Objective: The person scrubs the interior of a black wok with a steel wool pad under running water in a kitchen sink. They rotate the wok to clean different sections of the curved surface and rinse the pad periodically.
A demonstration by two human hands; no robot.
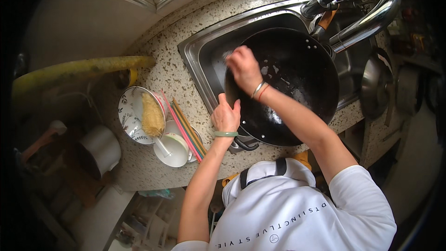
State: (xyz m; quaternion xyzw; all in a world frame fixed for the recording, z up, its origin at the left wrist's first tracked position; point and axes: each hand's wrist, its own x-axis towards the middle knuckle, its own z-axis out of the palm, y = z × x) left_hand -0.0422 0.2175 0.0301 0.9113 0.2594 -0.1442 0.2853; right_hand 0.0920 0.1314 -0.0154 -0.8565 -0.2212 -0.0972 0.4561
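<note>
A large black wok (302, 79) with white suds inside rests tilted over the steel sink (190, 49). My left hand (226, 117), a pale green bangle at its wrist, grips the wok's near-left rim, its thumb toward the inside. Just beyond it, my right hand (244, 67) is curled at the far-left part of the same rim, slightly smeared by motion. Whatever its fingers hold, if anything, is hidden. A silver bangle and a red string circle that wrist.
Left of the sink stand a patterned bowl (127, 109) holding a tan loofah-like piece (152, 115), a white bowl (173, 155) with a spoon, and several coloured chopsticks (186, 125). A chrome tap (367, 30) arches over the right side. A yellow pipe (79, 72) crosses far left.
</note>
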